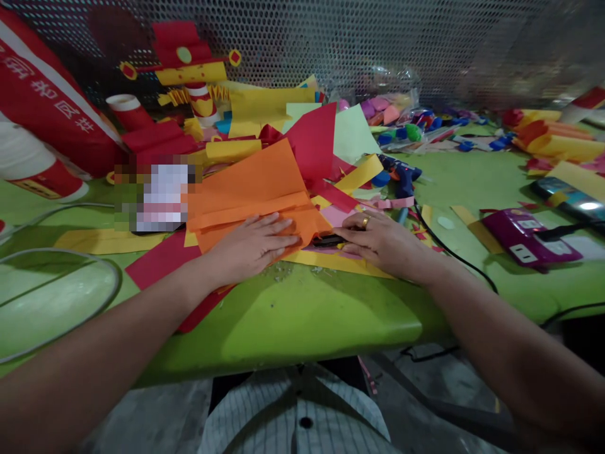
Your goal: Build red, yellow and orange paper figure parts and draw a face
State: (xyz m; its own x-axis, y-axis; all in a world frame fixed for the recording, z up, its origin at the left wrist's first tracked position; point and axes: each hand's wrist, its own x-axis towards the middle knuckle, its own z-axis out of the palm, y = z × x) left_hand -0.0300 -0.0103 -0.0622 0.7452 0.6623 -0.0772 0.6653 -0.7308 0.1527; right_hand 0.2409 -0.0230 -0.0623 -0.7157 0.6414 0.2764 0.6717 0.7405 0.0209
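While the left hand [255, 244] lies flat on the orange paper [250, 183], the right hand [375, 238] pinches a black tool [326, 241] pointing sideways at the paper's right end.

A perforated panel [293, 38] rises behind the green table [350, 309], over grey floor [155, 419]

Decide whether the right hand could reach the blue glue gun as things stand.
Probably yes: the blue glue gun lies just beyond the right hand, with low paper scraps between, though the hand may first need to release the dark tool at its fingertips.
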